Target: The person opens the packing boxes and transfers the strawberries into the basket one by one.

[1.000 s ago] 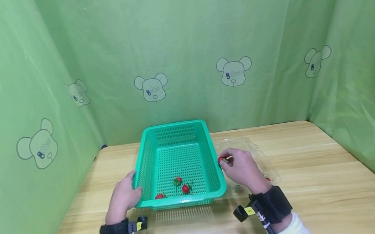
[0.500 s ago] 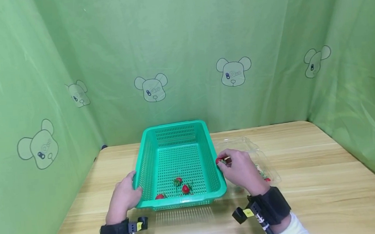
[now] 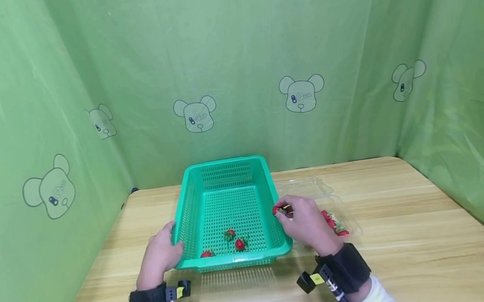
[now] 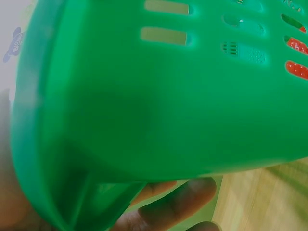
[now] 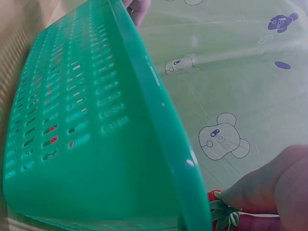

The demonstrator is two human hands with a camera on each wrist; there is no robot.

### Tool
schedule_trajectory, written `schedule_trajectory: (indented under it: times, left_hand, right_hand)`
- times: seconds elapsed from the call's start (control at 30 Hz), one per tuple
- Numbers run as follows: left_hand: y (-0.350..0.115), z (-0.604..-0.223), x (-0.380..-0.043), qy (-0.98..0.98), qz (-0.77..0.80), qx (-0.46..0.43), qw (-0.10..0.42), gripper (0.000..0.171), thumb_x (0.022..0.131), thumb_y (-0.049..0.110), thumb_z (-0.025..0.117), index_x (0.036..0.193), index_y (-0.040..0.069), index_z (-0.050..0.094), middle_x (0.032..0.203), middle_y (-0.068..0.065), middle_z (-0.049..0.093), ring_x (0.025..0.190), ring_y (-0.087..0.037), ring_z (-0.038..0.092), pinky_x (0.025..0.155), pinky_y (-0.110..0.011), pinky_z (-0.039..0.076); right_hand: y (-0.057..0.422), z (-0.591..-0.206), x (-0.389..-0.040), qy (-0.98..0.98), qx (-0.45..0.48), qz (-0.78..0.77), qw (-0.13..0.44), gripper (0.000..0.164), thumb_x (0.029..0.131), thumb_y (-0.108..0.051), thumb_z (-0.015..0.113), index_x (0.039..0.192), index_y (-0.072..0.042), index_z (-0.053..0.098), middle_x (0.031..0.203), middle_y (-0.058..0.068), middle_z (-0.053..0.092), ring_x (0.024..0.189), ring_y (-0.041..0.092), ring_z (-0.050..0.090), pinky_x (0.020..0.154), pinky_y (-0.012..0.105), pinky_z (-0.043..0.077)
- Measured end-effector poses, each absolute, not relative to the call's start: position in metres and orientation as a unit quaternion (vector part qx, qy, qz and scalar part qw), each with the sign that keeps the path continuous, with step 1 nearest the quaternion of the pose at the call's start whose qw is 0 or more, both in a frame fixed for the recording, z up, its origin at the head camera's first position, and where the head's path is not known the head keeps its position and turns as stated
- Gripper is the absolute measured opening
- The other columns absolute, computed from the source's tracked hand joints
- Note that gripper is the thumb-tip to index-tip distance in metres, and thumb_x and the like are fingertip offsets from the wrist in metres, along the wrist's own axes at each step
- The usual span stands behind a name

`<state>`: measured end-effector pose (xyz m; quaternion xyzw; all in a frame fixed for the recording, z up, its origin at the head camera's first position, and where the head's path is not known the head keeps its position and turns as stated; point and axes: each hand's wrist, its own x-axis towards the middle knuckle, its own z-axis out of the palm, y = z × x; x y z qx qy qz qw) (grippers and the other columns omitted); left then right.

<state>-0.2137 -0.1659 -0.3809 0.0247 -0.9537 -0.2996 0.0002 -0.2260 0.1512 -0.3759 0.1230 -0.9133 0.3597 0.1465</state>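
A green plastic basket (image 3: 264, 168) stands in the middle of the table, slotted all round. Its left rim is gripped near the front corner by my left hand (image 3: 160, 252); fingertips (image 4: 202, 188) show past the basket's outer corner in the left wrist view. My right hand (image 3: 305, 222) pinches a red strawberry (image 3: 277, 210) between thumb and fingers, over the basket's right rim. The berry's green leaves (image 5: 221, 216) show in the right wrist view, close beside the rim. Several strawberries (image 3: 239, 244) lie on the basket floor toward the front.
To the right of the basket is a clear plastic box (image 3: 352, 220), partly behind my right hand, with strawberries (image 3: 336, 228) in it. A green curtain (image 3: 236, 75) with printed bear heads encloses the wooden table (image 3: 423, 231) at the back and sides.
My right hand has moved a little left with the strawberry, from beside the rim to over it. More strawberries in the clear box now show. The left hand has stayed still.
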Motion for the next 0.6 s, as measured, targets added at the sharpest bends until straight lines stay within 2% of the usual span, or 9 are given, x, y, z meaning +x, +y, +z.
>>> schedule_trajectory:
  times: [0.37, 0.6]
  left_hand:
    - [-0.165, -0.379, -0.213, -0.954, -0.300, 0.023, -0.002, 0.059, 0.090, 0.008, 0.054, 0.142, -0.007, 0.031, 0.129, -0.036, 0.049, 0.091, -0.035, 0.055, 0.071, -0.046, 0.050]
    - [-0.165, -0.381, -0.214, -0.953, -0.303, 0.031, -0.001, 0.059, 0.090, 0.008, 0.054, 0.143, -0.006, 0.031, 0.129, -0.034, 0.051, 0.092, -0.035, 0.054, 0.071, -0.044, 0.050]
  right_hand:
    - [0.145, -0.380, -0.225, -0.910, 0.147, 0.350, 0.164, 0.009, 0.084, -0.010, 0.068, 0.093, -0.009, 0.068, 0.088, 0.006, 0.068, 0.074, 0.017, 0.060, 0.066, 0.036, 0.056]
    - [0.140, -0.382, -0.223, -0.912, 0.150, 0.343, 0.169, 0.009, 0.083, -0.009, 0.069, 0.092, -0.010, 0.068, 0.086, 0.005, 0.066, 0.075, 0.021, 0.056, 0.064, 0.035, 0.053]
